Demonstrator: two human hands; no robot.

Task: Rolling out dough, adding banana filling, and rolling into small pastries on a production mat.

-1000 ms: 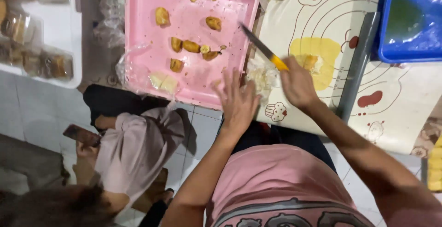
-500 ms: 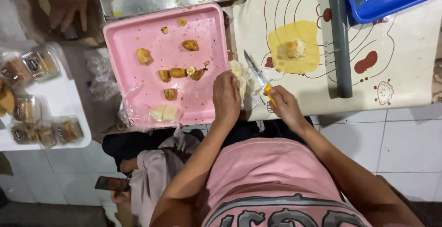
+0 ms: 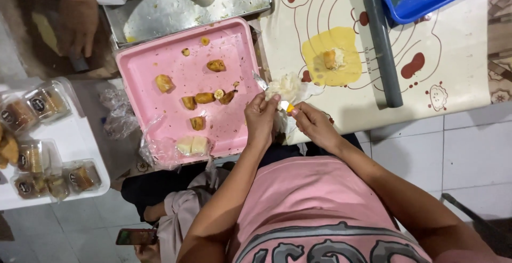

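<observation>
Pinched pale dough lump [image 3: 285, 88] in left hand [image 3: 261, 118] fingertips at mat's [image 3: 458, 55] near edge, beside pink tray [image 3: 160, 65]. Right hand [image 3: 314, 126] clenched on yellow-handled knife [image 3: 289, 108]. Best scraped gently, dough supported underneath.

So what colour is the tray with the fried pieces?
Pink tray, seen clearly in the head view.

Pink tray [image 3: 160, 63], paw-printed cream mat [image 3: 453, 71]

Far left of the hands, clear plastic snack packs with dark round labels [image 3: 40, 104] lie on a white tray [image 3: 80, 140]; below them, a phone screen [image 3: 137, 236].
</observation>
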